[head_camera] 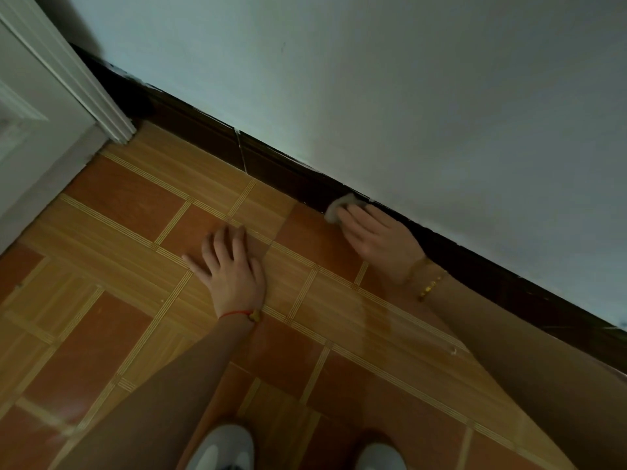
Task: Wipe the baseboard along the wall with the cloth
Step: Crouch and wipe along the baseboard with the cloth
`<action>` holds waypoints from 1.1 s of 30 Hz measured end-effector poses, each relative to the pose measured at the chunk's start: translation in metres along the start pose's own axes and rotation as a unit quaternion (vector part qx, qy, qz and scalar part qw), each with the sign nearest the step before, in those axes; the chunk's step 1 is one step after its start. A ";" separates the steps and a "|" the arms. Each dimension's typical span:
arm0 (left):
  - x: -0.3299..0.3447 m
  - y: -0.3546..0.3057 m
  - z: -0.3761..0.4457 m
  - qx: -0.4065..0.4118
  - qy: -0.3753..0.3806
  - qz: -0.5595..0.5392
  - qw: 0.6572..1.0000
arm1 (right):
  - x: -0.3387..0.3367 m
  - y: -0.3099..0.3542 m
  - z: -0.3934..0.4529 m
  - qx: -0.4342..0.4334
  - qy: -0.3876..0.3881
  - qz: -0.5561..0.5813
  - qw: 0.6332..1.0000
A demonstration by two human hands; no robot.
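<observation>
Mid-wipe. Right hand (380,239) presses cloth (339,206) flat against baseboard (271,164), fingers (356,218) straight and close together over it — only the cloth's left edge shows past the fingertips. Cloth sits on the dark strip between wall (407,96) and floor (118,205), roughly midway along the visible run. Left hand (230,269) flat on floor tiles, fingers spread, holding nothing, prob. bracing body weight. Door frame (112,120) at far left where baseboard ends. Next, by my read: slide cloth along the strip, keep pressure on, cover top lip w/ the white flecks — which stretch is already clean can't be told.
</observation>
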State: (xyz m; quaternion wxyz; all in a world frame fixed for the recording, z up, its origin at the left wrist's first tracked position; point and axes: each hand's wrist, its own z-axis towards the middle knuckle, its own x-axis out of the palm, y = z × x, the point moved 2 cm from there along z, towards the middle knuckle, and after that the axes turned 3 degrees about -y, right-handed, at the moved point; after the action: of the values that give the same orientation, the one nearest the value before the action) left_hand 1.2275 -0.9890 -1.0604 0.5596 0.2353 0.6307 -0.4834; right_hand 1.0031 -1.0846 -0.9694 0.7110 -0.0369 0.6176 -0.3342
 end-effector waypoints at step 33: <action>0.000 -0.003 -0.001 0.005 -0.008 0.008 1.000 | -0.004 -0.008 -0.052 -0.013 0.088 -0.019 0.996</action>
State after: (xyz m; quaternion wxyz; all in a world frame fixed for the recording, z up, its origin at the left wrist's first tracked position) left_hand 1.2241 -0.9894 -1.0593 0.5673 0.2394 0.6220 -0.4838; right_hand 0.9530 -1.0700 -0.9742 0.6472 -0.0282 0.6810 -0.3414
